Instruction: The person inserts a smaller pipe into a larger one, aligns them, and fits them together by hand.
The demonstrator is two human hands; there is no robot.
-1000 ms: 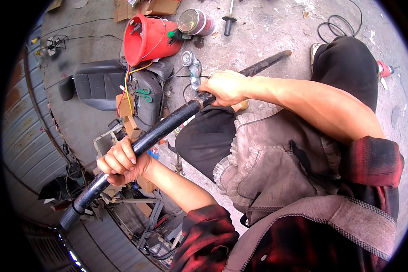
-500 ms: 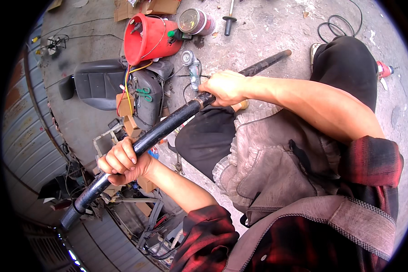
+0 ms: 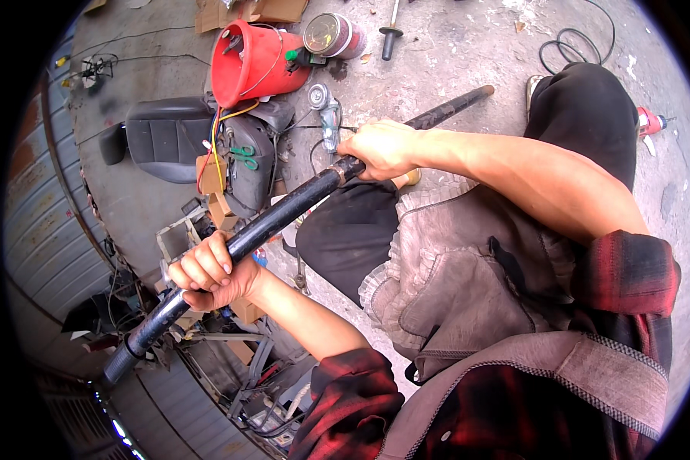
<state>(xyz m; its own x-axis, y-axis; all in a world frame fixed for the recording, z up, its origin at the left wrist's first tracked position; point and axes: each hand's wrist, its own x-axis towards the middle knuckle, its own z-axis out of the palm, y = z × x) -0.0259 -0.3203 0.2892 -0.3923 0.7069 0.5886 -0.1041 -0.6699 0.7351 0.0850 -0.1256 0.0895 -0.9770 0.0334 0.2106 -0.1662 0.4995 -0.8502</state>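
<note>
A long black metal tube (image 3: pixel 284 208) slants from the lower left up to the upper right. Toward its lower-left end, which has a collar and a ribbed tip, my left hand (image 3: pixel 216 274) is wrapped round it. My right hand (image 3: pixel 379 149) grips the tube further up, close to a worn ring where the thick part meets a thinner rod (image 3: pixel 452 106). Both hands are closed on it, and the palms are hidden. Just beyond my right hand lies an angle grinder (image 3: pixel 329 119) with a clear body.
A tilted red bucket (image 3: pixel 241 77) with tools stands beside a metal can (image 3: pixel 331 37). Left lies a black car seat (image 3: pixel 172 142) bearing green-handled scissors (image 3: pixel 244 157) and coloured cables. A black-handled screwdriver (image 3: pixel 389 38), a coiled cable (image 3: pixel 571 47) and a red drill (image 3: pixel 652 121) lie on the concrete.
Almost nothing differs. The view has shifted very slightly, and both hands keep the same grip on the tube.
</note>
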